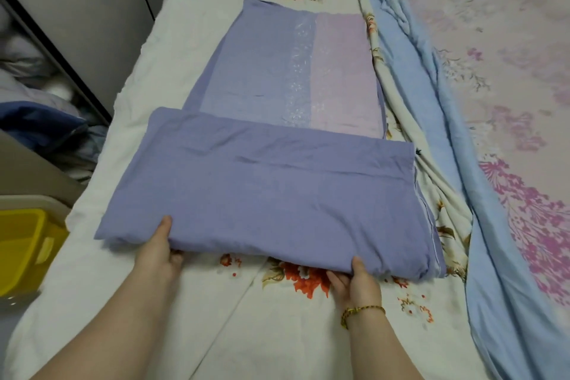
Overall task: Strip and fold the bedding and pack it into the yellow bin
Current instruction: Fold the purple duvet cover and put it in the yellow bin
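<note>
- Gripping the near folded edge of the purple cover (262,191), the left hand (159,248) has its thumb on top and its fingers tucked underneath. The right hand (359,282), with a gold bracelet (361,311) at the wrist, pinches the same edge in the same way, closer to the cover's right corner.
- Both grips sit inward of the cover's near corners, and the left corner reaches well past the left hand. If the edge is lifted like this, I judge those loose corners could sag and skew the next fold.
- The tucked fingers lie against the floral sheet (277,318) under the cover. They could pinch that sheet too and drag it along with the fold.
- The yellow bin (21,244) stands off the bed, to the left of the cover's near left corner and lower, only partly in view. The cover is still too wide for it by the look of things, so packing now would likely mean stuffing and undoing the folds.
- Farther along the cover, the doubled layer shows slanting creases and ends in a slightly uneven line across the middle. Folding over it unsmoothed would probably trap those creases.
- Beyond that line the cover lies in a single layer, with a pale pink panel (342,71) toward its right side.
- Just beside the cover's right edge runs a rumpled blue sheet (431,108), whose ridge could snag that edge as the cover is drawn across.
</note>
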`<state>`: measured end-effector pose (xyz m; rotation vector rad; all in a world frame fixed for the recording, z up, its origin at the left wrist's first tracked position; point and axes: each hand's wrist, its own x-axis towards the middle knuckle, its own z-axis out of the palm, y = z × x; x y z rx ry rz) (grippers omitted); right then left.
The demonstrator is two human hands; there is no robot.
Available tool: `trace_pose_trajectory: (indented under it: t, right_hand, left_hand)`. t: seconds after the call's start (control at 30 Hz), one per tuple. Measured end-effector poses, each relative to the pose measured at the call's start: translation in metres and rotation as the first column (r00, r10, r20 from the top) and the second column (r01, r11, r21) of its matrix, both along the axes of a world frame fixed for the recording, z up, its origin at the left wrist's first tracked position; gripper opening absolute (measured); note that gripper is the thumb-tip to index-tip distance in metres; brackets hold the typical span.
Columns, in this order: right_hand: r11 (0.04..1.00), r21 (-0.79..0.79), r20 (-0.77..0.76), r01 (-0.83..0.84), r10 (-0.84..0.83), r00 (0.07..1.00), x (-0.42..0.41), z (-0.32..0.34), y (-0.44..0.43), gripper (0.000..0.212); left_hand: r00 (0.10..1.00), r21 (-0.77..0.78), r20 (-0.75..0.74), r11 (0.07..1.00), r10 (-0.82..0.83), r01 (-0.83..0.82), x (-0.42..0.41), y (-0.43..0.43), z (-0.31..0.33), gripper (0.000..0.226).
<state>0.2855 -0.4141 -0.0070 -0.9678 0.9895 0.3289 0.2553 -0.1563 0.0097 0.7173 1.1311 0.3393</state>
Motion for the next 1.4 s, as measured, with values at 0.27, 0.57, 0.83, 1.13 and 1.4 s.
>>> trace_pose_trajectory:
  t: [0.27,0.57,0.83,1.13,1.4]
  right_hand:
    - [0.974,-0.184,0.157,-0.132,0.162,0.974,-0.051,0.053,-0.047,0.008]
    - [0.920,-0.305,0.074,-0.247,0.281,0.957,-0.211,0.102,-0.072,0.014]
    - [0.895,-0.366,0.114,-0.254,0.314,0.943,-0.259,0.134,-0.064,0.016]
    - [0.885,-0.445,0.264,-0.139,0.278,0.923,-0.234,0.154,-0.058,0.021]
    - [0.747,-0.640,0.233,-0.181,0.412,0.881,-0.173,0.155,-0.052,0.035]
  left_hand:
    - [0.989,0.062,0.088,0.992,-0.115,0.110,-0.065,-0.019,0.047,0.015]
    - [0.985,-0.017,-0.031,0.986,-0.168,0.167,-0.240,-0.033,0.068,0.042]
    - [0.989,0.040,0.010,0.988,-0.148,0.147,-0.281,-0.025,0.106,0.039]
    - [0.979,0.133,0.139,0.982,-0.149,0.131,-0.243,-0.015,0.131,0.023]
    - [0.992,0.288,0.075,0.955,-0.098,0.073,-0.191,-0.006,0.126,0.042]
